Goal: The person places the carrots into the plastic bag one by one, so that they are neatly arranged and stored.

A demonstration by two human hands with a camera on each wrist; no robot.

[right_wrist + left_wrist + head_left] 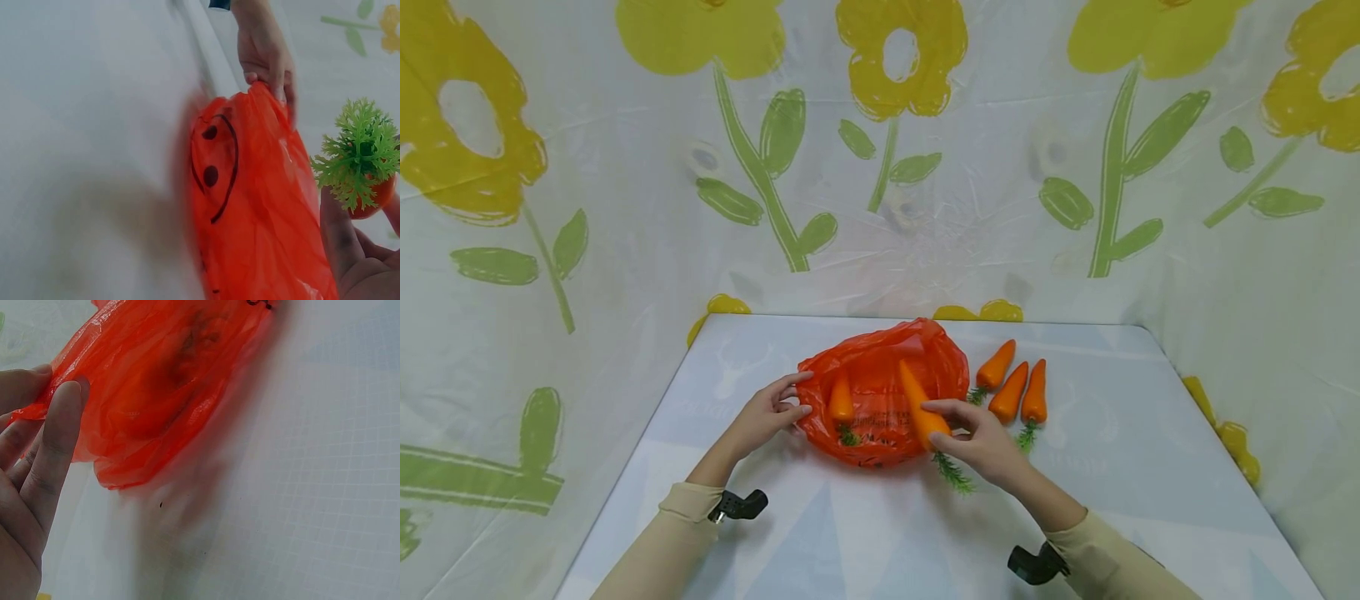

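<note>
A red plastic bag [880, 454] with dark print lies on the table, its mouth spread open. My left hand [765, 417] pinches the bag's left edge between thumb and fingers; the left wrist view shows the thin film [144, 394] held there. One orange carrot [841, 400] with a short green top lies inside the bag at the left. In my right hand [981, 442] is another carrot [916, 400], gripped near its thick end, its tip pointing up and away over the bag. Its leafy green top [359, 153] shows large in the right wrist view.
Three more carrots lie on the table right of the bag: one farther back [997, 364], one in the middle [1010, 393] and one at the right [1034, 392]. The pale table [1150, 467] is backed by a flower-printed curtain [955, 192].
</note>
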